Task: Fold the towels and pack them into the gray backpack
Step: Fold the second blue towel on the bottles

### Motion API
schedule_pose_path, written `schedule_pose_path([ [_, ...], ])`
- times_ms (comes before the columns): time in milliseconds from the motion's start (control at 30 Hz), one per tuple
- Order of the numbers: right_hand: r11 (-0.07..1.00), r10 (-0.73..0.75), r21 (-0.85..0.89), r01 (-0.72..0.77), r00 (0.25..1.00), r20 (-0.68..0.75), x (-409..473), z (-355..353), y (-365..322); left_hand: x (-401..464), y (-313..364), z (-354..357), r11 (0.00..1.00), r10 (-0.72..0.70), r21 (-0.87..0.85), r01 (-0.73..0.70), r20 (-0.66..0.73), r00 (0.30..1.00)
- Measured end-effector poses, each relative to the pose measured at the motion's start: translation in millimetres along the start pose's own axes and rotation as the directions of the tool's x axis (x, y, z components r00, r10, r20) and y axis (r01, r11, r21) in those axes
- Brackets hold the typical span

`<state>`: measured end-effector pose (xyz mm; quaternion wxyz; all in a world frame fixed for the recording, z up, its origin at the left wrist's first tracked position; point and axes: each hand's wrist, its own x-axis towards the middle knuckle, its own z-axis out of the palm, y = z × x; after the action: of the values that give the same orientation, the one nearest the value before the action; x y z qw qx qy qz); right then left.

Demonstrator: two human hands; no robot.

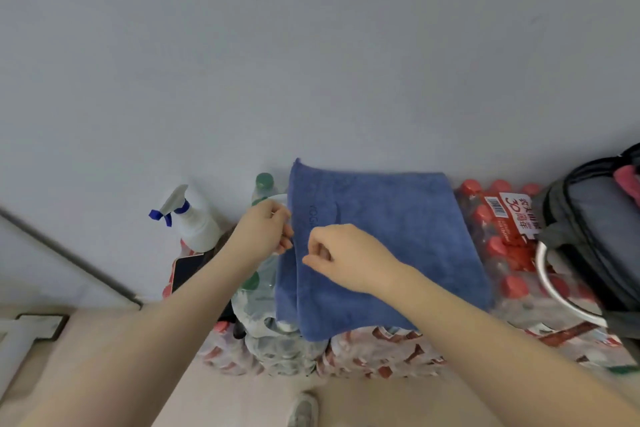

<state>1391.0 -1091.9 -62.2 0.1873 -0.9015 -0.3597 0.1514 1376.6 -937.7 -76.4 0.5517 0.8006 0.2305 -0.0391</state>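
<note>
Blue terry cloth fills the middle of our head view: the towel (388,246), folded into a rough rectangle, lies flat on top of shrink-wrapped packs of red-capped bottles (502,253) that stand against a pale wall (311,45). Its left edge shows doubled layers, and dark lettering runs along that edge.

Our left hand (266,230) sits at the towel's left edge with the fingers curled in; the fingertips meet the edge and seem to pinch it, though the grip itself is partly hidden behind the knuckles. Our right hand (341,255) rests on the towel just beside the left, fingers bent, thumb and forefinger drawn together near the same edge; we cannot tell for sure whether cloth is caught between them.

At the far right the gray backpack (595,229) lies on the bottle packs, its top unzipped, with something pink (628,180) showing inside. A metal ring-shaped rim (554,288) lies just in front of it.

Left of the towel stand a white spray bottle (194,218) with a blue trigger and green-capped bottles (264,184). A dark phone (188,267) lies below the sprayer. A shoe (304,409) shows on the floor at the bottom.
</note>
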Motion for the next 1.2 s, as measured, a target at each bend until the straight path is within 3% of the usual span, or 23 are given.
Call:
schedule_pose_path([
  [133,0.96,-0.17,-0.222,0.173,0.985,0.034,-23.6,35.4,-9.1,-37.9,-22.4,6.3,0.997,-0.042,-0.063,0.044,0.023,0.999],
  [333,0.909,-0.122,-0.404,0.105,0.992,-0.016,-46.7,73.0,5.6,-76.7,-37.6,21.8,0.929,-0.2,-0.316,0.195,0.015,0.98],
  [367,0.926,-0.12,-0.367,0.092,0.991,-0.056,-49.5,75.9,6.5,-81.9,-35.9,23.0,0.908,-0.23,-0.352,0.228,0.035,0.972],
  [433,0.988,-0.116,-0.114,0.104,0.988,-0.102,-52.9,74.6,8.7,-90.9,-36.4,25.4,0.904,-0.249,-0.347,0.251,0.051,0.967],
  [567,0.97,0.048,0.242,0.027,0.953,-0.299,-59.9,64.1,16.5,-105.9,-43.5,35.4,0.798,-0.337,-0.454,0.398,0.211,0.917],
  [700,0.934,0.159,0.356,0.022,0.867,-0.472,-69.5,61.3,19.4,-103.1,-37.9,52.5,0.558,-0.313,-0.621,0.55,0.456,0.833],
  [767,0.886,0.197,0.462,0.039,0.87,-0.451,-75.0,55.7,19.0,-97.1,-32.9,58.3,0.435,-0.257,-0.716,0.546,0.483,0.837],
  [867,0.858,0.228,0.514,0.018,0.883,-0.411,-81.3,50.1,20.7,-96.3,-22.8,62.6,0.383,-0.192,-0.769,0.512,0.476,0.858],
  [933,0.9,0.182,0.437,0.013,0.897,-0.402,-83.4,47.2,21.1,-98.1,-18.3,63.5,0.43,-0.139,-0.792,0.434,0.416,0.898],
  [1000,0.96,0.071,0.276,0.038,0.925,-0.374,-84.5,46.0,20.6,-98.4,-19.1,61.6,0.648,-0.112,-0.721,0.243,0.226,0.968],
  [1067,0.987,-0.062,0.125,0.101,0.957,-0.284,-85.7,46.4,18.5,-96.6,-27.1,54.4,0.891,-0.074,-0.453,0.036,-0.066,0.995],
  [1100,0.987,-0.12,0.08,0.141,0.967,-0.223,-86.8,48.0,17.7,-95.4,-33.2,49.2,0.963,-0.009,-0.265,-0.042,-0.187,0.982],
  [1200,0.982,-0.177,0.049,0.185,0.975,-0.136,-92.1,51.4,19.0,-93.8,-53.9,39.4,0.97,0.163,0.218,-0.106,-0.262,0.951],
])
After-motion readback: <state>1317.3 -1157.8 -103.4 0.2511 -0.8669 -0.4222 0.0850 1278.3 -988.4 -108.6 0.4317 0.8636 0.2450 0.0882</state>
